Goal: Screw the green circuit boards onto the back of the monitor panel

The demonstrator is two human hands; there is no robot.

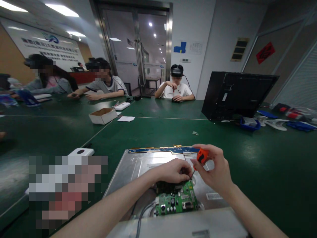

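Observation:
My right hand (pixel 215 167) grips a screwdriver (pixel 202 156) by its orange and black handle. The screwdriver slants down to the left, and its shaft tip meets the upper right corner of a green circuit board (pixel 174 200). Beside that tip, my left hand (pixel 174 170) is closed, its thumb and fingers pinched together over the board's top edge. Whatever those fingers hold, if anything, is hidden. The board lies on a silver metal display panel (pixel 138 163) with a blue circuit strip (pixel 158 150) along its far edge. A grey cable (pixel 141 215) runs from the board's left side.
A black monitor (pixel 237 96) stands back right, near a blue tray (pixel 250 124). An open cardboard box (pixel 102 116) and a paper (pixel 126 118) sit back left. A white device (pixel 81 151) lies left of the panel. Several people sit across the green table (pixel 260 165).

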